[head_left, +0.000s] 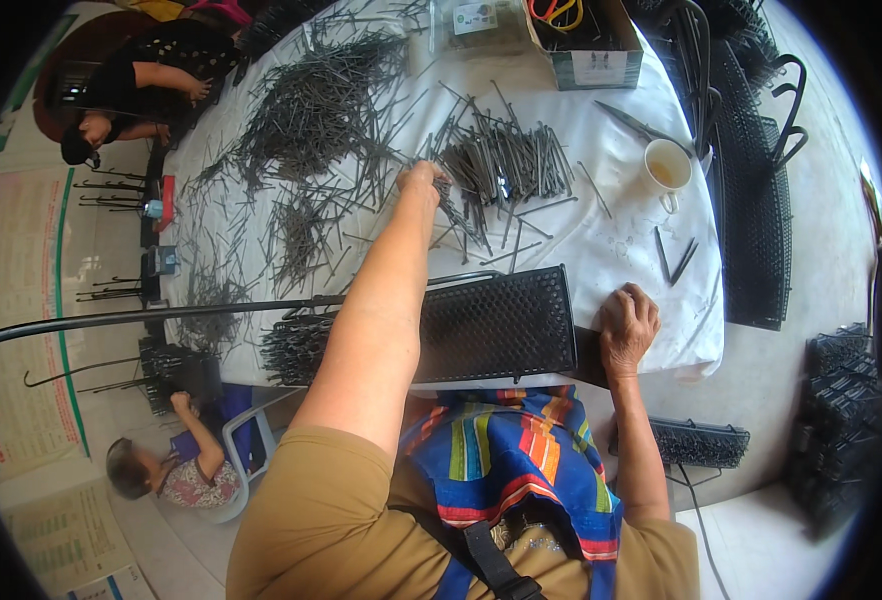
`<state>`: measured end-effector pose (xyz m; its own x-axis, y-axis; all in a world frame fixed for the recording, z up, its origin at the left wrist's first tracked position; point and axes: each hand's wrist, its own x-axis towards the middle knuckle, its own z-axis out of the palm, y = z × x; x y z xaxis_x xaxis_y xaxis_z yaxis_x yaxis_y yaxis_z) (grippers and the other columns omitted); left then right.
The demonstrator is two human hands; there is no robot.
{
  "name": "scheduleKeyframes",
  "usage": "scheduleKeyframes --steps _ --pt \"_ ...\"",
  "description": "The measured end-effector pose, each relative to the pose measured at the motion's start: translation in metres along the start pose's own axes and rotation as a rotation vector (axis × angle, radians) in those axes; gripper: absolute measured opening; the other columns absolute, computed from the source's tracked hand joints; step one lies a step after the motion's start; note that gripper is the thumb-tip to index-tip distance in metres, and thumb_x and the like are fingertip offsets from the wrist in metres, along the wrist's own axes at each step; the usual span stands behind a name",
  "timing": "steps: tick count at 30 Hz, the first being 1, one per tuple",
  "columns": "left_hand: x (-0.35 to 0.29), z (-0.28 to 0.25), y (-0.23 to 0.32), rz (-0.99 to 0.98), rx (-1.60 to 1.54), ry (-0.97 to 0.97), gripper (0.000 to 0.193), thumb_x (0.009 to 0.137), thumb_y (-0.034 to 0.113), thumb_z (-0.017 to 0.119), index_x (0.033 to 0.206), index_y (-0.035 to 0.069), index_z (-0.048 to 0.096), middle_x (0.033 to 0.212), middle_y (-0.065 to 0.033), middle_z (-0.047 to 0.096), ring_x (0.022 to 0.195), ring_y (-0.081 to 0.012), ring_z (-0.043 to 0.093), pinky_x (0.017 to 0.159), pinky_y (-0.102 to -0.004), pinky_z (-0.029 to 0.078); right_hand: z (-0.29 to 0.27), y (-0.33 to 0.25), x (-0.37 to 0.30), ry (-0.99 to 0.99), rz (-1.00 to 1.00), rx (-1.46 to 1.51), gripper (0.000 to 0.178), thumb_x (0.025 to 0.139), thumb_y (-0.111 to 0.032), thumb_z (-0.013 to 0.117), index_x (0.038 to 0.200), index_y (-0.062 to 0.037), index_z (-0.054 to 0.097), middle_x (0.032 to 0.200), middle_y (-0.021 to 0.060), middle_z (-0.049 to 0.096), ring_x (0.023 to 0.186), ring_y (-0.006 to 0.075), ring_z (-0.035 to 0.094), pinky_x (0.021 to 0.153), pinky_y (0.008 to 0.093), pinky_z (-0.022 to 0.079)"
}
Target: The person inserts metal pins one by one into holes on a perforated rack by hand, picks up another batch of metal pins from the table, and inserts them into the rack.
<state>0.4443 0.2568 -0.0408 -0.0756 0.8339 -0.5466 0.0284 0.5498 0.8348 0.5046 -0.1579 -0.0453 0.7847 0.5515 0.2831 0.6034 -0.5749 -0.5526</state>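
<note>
Brown fabric sleeve (321,500); left grip (422,178) unclear among slim dark rods (511,160); right grip (629,328) curled together.

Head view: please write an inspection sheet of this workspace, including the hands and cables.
Surface: white cloth, wrinkled in places.
Job's things: black rods in loose piles; black perforated rack, more rods crowding its left end.
Clutter: cup with pale liquid, open box, pointed dark tool.
Hands: left hand at the rods, grip unclear; right hand curled, contents hidden.
Cables: thin dark line at lower right; cable or rod, unclear.
Surroundings: one person at upper left, another at lower left; stacked black racks at right.
</note>
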Motion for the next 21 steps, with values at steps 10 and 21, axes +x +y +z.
scheduleKeyframes --steps 10,21 --pt "-0.004 0.005 0.014 -0.044 -0.077 -0.118 0.008 0.072 -0.008 0.051 0.078 -0.005 0.047 0.057 -0.0173 0.053 0.042 -0.0269 0.055 0.036 -0.0393 0.042 -0.003 -0.008 0.005 0.003 -0.025 0.002 0.031 0.068 -0.008 0.063 0.099 -0.0106 0.061 0.113 0.0056 0.058 0.106 0.0295 0.052 0.09 0.04 0.036" --pt "-0.102 0.052 0.011 -0.296 -0.236 -0.678 0.012 0.081 0.007 0.058 0.072 0.001 0.054 0.063 -0.0123 0.056 0.049 -0.0225 0.053 0.042 -0.032 0.045 0.031 -0.089 0.113 0.047 0.435 1.144 0.041 0.095 -0.03 0.049 0.115 0.0039 0.06 0.108 0.0119 0.064 0.102 0.0205 0.058 0.09 0.0317 0.042"
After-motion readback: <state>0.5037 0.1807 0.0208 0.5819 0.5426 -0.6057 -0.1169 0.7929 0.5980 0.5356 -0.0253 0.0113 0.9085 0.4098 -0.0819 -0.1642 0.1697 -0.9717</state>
